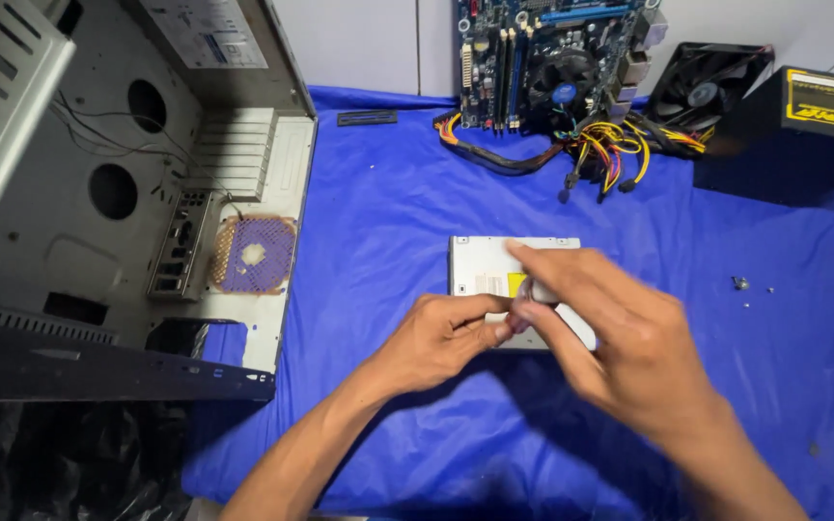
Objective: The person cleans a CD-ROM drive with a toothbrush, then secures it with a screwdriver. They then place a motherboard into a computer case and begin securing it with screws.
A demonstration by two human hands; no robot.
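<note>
Silver drive (480, 267), a flat metal box with a yellow label patch, lies near the middle of the blue-covered surface (388, 193), and both your hands meet over its near edge. Your left hand (441, 338) has its fingers curled in narrow, thumb and fingertips pinched at something small right where your right hand (620, 342) comes in; what they grip is too blurred to tell. Your right hand reaches across the drive's near right corner with fingers partly spread, their tips at the same spot; you cannot tell whether they hold anything.

An open computer case (118, 203) lies along the left edge of the surface. At the far edge sits a motherboard (552, 58) with a bundle of coloured cables (610, 145). A black fan (702, 87) and a black power supply (803, 125) sit at the far right corner. A few small screws (740, 283) lie well apart toward the right edge.
</note>
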